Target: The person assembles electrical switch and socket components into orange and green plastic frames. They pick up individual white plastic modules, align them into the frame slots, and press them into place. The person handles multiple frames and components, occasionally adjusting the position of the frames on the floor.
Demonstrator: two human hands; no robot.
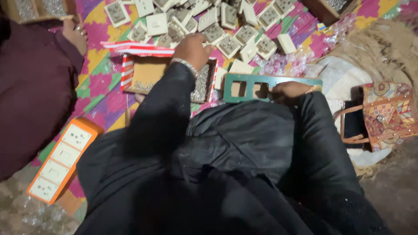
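A bright patterned woven mat is spreading across the floor, bearing a heap of white square plastic socket modules at twelve o'clock. At seven o'clock an orange rectangular switch panel is lying flat. Near centre, a red-and-white striped cardboard box of small metal screws is sitting open. The right hand is gripping a green rectangular plastic frame at two o'clock. The left hand is reaching into the heap, fingers curled; I cannot tell whether it is holding anything.
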